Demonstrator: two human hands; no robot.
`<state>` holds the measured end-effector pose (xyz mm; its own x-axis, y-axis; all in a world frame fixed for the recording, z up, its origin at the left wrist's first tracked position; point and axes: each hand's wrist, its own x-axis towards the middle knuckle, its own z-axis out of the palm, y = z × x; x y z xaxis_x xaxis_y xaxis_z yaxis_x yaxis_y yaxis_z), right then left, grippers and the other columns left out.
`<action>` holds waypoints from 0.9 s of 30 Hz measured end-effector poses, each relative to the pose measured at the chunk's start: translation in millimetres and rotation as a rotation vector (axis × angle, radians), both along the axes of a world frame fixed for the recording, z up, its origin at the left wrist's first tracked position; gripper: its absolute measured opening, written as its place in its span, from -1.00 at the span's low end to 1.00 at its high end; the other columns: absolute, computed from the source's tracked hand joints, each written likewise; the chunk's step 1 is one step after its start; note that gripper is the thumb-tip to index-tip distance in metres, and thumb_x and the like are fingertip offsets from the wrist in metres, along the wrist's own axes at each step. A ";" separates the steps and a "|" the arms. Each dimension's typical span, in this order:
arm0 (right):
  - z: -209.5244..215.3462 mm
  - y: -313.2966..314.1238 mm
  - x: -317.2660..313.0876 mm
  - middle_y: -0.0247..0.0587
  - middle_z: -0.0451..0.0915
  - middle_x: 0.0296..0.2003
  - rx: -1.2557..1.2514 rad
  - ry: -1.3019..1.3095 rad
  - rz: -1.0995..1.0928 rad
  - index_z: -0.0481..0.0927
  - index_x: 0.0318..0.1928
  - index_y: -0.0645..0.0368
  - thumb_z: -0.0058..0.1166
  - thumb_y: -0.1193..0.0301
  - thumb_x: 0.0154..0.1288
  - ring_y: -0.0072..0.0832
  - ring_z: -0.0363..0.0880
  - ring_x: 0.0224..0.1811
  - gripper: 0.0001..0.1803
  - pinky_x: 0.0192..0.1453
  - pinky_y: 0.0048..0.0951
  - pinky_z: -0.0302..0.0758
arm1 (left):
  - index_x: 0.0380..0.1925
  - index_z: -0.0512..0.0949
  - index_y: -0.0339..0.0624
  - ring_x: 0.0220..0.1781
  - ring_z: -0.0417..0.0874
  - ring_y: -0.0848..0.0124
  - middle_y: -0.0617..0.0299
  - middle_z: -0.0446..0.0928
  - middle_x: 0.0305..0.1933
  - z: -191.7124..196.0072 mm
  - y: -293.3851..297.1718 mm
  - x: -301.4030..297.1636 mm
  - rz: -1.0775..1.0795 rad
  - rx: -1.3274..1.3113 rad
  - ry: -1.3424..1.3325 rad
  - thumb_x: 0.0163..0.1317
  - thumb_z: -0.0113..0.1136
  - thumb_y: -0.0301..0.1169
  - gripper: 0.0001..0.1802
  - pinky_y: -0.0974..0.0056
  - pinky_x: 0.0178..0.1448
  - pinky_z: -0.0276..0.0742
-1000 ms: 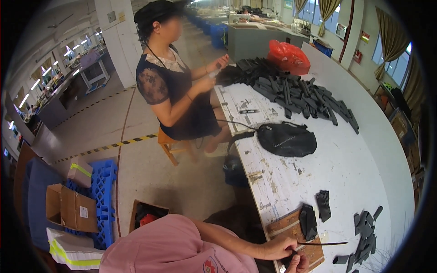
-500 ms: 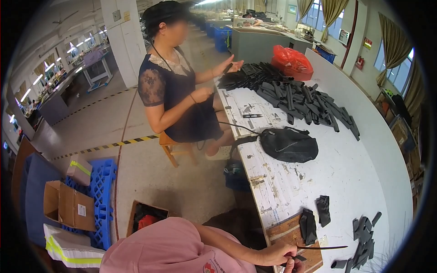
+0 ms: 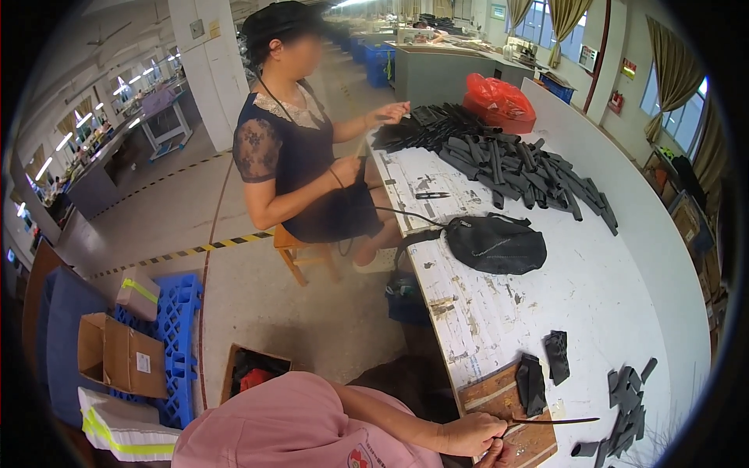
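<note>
Out of a pink sleeve, my left forearm reaches right to the near end of the white table. My left hand is closed, and a thin dark rod sticks out from it to the right over a worn wooden board. Tight below it, my right hand is also closed, cut off in part by the lower edge. What its fingers hold is hidden. One flat black fabric piece lies on the board, another black piece just beyond. Several dark tubes lie right of my hands.
Across the table corner a co-worker sits on a wooden stool. A black bag, small snips, a heap of dark tubes and a red bag occupy the table. Cartons and a blue pallet stand left.
My hands have shifted slightly, and the dark item seen earlier between the right fingers is now hidden. The rod stays in place. The co-worker's far hand has closed from an open palm.
</note>
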<state>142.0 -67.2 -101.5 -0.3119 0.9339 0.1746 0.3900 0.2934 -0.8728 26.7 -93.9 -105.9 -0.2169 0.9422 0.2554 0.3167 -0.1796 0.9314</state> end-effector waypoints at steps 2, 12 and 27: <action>-5.9 4.8 0.0 -0.20 0.41 -0.60 0.198 -0.092 0.077 0.46 -0.44 0.31 -0.03 0.42 0.17 -0.48 0.31 -0.58 -0.82 -0.45 -0.47 0.33 | -0.61 0.28 -0.32 -0.47 0.44 0.01 -0.06 0.39 -0.58 -2.5 -1.2 -0.7 0.035 0.030 0.054 -0.17 -0.01 -0.62 -0.90 0.11 -0.43 0.29; 13.0 -1.2 -17.9 -0.05 0.45 -0.54 0.380 -0.294 0.053 0.53 -0.36 0.26 0.00 0.53 -0.03 -0.15 0.40 -0.51 -0.85 -0.45 -0.30 0.37 | -0.57 0.35 -0.24 -0.79 0.20 0.69 0.34 0.34 -0.67 -21.9 2.3 -22.0 -0.116 -0.340 -0.971 -0.04 0.08 -0.58 -0.90 0.55 -0.77 0.01; 15.5 2.2 -12.9 -0.35 0.43 -0.48 -0.969 0.800 0.083 0.42 -0.33 0.13 -0.04 0.47 0.13 -0.60 0.35 -0.50 -0.92 -0.44 -0.65 0.29 | -0.54 0.35 -0.28 -0.55 0.38 0.60 0.34 0.37 -0.61 1.3 6.4 -14.2 0.043 -0.236 -0.632 -0.14 -0.01 -0.60 -0.91 0.47 -0.56 0.26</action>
<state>129.1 -65.0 -86.0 -0.4997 0.7668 -0.4029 -0.3353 -0.6001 -0.7263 12.5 -87.5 -104.6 -0.2953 0.9445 -0.1442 -0.2994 0.0518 0.9527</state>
